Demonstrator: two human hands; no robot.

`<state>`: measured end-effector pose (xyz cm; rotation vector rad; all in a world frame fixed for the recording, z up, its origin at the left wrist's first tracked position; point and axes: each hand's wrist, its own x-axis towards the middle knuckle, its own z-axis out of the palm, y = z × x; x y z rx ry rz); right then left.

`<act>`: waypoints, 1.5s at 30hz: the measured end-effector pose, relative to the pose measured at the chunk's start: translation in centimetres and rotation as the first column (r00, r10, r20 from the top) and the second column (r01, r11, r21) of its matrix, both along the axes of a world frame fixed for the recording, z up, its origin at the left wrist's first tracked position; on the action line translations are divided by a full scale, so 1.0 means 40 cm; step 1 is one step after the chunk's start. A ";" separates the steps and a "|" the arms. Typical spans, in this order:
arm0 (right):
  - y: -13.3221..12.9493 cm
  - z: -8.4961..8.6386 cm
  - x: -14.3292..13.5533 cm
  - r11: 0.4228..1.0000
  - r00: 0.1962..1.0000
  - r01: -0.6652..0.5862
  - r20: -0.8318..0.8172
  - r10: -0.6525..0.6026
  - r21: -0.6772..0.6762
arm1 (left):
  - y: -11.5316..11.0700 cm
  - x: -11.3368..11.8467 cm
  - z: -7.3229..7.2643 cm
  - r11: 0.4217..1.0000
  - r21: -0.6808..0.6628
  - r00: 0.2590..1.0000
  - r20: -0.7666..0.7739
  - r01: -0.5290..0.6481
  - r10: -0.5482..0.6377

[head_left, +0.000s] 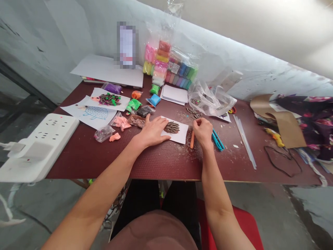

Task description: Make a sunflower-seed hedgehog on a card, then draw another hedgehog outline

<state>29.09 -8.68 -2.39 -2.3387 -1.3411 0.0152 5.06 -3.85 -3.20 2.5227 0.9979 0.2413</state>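
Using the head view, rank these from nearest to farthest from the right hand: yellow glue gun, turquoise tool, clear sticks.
1. Turquoise tool: just to the right of the right hand.
2. Clear sticks: farther right, past the tool.
3. Yellow glue gun: farthest right of the three.

Free room over near tabletop [166, 161], plastic bag [217, 100] beyond right hand [203, 132].

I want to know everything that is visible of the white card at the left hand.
The card looks like thin paper, plain white where bare, with straight edges. It lies flat on the dark red table, slightly askew. The left hand rests over its left part, hiding that end. On it sits a cluster of dark seeds, overlapping like scales, with a little brown showing at the cluster's edge.
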 end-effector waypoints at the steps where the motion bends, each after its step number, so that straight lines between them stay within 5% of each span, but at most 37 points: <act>1: -0.002 0.001 0.000 0.999 0.998 -0.021 -0.058 0.023 0.037 | 0.000 0.000 -0.001 1.000 0.000 1.000 -0.003 0.003 -0.003; 8: -0.033 0.006 -0.033 0.981 0.930 -0.093 -0.336 0.146 0.168 | -0.002 0.002 0.001 1.000 -0.002 1.000 -0.020 -0.002 0.002; 14: -0.078 0.006 -0.062 0.987 0.805 -0.130 -0.570 0.162 0.096 | 0.000 0.003 -0.001 1.000 -0.020 1.000 -0.022 -0.006 0.005; 30: -0.084 -0.004 -0.146 0.986 0.912 -0.107 -0.384 0.147 0.125 | -0.001 0.002 -0.005 1.000 -0.011 1.000 0.003 -0.005 0.005; 45: -0.083 -0.014 -0.148 0.991 0.965 -0.129 -0.228 0.131 0.022 | 0.000 0.003 -0.003 0.999 -0.033 1.000 -0.001 -0.003 0.003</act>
